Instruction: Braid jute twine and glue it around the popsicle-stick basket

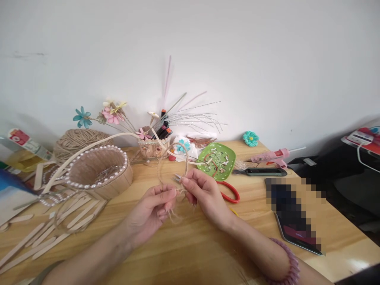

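A thin loop of jute twine (159,168) stands up above my hands, its ends meeting low between my fingers. My left hand (154,206) pinches one end, and frayed fibres hang beneath its fingertips. On the other side, my right hand (203,194) pinches the twine where the loop closes; part of this stretch looks braided or twisted. The fingertips of both hands are nearly touching. Just behind them lie red-handled scissors (233,194), partly hidden by my right hand. The exact crossing of the ends is covered by my fingers.
A pearl-rimmed wooden-stick basket (124,176) stands left, near craft sticks (50,237) and a twine ball (74,140). Behind are a pen holder (148,148) and green bead tray (230,152). Right lie a utility knife (261,171), glue gun (267,157) and phone (286,233).
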`<action>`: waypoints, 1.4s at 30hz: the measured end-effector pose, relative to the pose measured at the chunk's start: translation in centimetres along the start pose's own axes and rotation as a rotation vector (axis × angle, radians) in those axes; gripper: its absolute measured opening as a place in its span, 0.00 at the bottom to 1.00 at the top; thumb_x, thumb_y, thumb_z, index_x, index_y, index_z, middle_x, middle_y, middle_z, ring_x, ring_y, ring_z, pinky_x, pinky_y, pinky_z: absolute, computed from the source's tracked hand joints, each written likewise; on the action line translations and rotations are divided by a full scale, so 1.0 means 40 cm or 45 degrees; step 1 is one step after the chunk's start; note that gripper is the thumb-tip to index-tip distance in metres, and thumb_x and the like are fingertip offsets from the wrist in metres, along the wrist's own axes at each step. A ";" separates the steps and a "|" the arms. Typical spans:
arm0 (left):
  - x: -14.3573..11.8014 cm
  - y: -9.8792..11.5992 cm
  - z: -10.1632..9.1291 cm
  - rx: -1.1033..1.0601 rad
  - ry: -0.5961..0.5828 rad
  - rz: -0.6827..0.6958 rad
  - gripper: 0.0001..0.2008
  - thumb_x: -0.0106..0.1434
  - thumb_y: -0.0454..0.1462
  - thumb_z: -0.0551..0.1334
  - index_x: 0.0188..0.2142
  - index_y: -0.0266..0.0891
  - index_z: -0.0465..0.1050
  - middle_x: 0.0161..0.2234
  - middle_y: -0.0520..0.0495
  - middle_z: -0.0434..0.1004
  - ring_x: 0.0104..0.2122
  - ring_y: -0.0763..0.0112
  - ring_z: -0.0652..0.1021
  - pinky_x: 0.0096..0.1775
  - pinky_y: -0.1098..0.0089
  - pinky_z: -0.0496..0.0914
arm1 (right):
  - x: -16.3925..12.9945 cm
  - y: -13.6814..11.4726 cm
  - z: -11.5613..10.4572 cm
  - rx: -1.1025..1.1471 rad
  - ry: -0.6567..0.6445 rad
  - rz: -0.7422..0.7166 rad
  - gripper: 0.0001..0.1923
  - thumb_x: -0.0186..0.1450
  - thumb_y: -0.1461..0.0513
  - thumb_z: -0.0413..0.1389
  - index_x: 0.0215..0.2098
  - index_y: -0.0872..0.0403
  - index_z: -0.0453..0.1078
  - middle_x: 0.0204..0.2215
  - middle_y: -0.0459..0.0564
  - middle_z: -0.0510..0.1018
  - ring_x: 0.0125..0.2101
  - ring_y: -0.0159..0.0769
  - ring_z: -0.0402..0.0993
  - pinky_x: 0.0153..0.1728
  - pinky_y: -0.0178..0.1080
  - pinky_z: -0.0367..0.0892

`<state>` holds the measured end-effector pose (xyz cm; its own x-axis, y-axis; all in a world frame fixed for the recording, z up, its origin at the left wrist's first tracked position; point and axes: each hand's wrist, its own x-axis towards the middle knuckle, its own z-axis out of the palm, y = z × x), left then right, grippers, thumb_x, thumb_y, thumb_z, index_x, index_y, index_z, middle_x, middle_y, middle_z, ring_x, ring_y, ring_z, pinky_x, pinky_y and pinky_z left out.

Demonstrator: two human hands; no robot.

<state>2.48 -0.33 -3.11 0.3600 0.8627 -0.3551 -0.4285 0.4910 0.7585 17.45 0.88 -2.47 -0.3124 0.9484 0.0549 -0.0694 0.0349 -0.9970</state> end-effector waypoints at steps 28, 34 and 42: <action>-0.043 0.068 0.010 1.403 0.278 1.067 0.09 0.60 0.37 0.56 0.26 0.37 0.71 0.27 0.48 0.76 0.25 0.74 0.73 0.25 0.74 0.65 | -0.019 -0.006 0.014 -0.261 -0.181 -0.034 0.11 0.61 0.60 0.51 0.23 0.57 0.67 0.19 0.41 0.63 0.22 0.27 0.56 0.23 0.31 0.52; -0.018 0.095 0.025 0.739 0.189 0.461 0.10 0.52 0.41 0.63 0.21 0.38 0.76 0.22 0.52 0.75 0.18 0.80 0.63 0.22 0.76 0.59 | -0.029 -0.006 0.032 -0.342 -0.268 -0.112 0.11 0.62 0.62 0.51 0.23 0.57 0.68 0.17 0.41 0.62 0.20 0.26 0.54 0.22 0.31 0.52; -0.034 0.095 0.022 0.490 0.407 0.709 0.10 0.50 0.35 0.65 0.14 0.37 0.72 0.17 0.53 0.70 0.23 0.76 0.69 0.27 0.75 0.62 | -0.043 -0.010 0.060 -0.485 -0.145 -0.205 0.12 0.64 0.61 0.49 0.24 0.56 0.67 0.19 0.42 0.65 0.22 0.28 0.58 0.24 0.31 0.53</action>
<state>1.10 0.26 0.74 -0.1091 0.9932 0.0400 -0.1352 -0.0547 0.9893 15.75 -1.53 -2.03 -0.4306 0.8811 0.1956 0.2223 0.3136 -0.9232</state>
